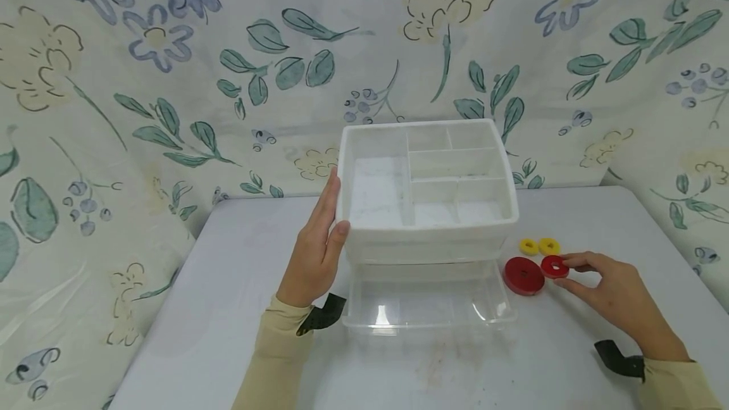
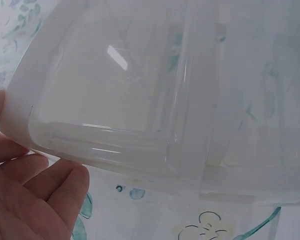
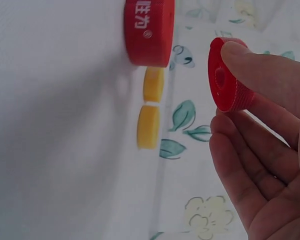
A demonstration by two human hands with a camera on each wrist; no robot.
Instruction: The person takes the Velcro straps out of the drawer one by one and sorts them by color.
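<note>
My right hand point(image 1: 617, 290) pinches a small red tape roll point(image 1: 555, 266) by its edge, between thumb and fingertips. In the right wrist view, this roll point(image 3: 229, 77) is off the table, its centre hole showing. Beside it lies a larger red tape roll point(image 1: 524, 276), with white print on its side. My left hand point(image 1: 313, 255) rests along the left side of a white storage box point(image 1: 424, 245), fingers straight and thumb at the front corner. The box has a compartmented top, and its clear drawer point(image 1: 429, 302) is pulled out at the front with nothing visible inside.
Two small yellow rolls point(image 1: 538, 246) lie on the white table point(image 1: 228, 309) behind the red ones, right of the box. A flower-patterned cloth point(image 1: 273, 106) hangs behind and beside the table. Black straps point(image 1: 617, 359) are on both wrists.
</note>
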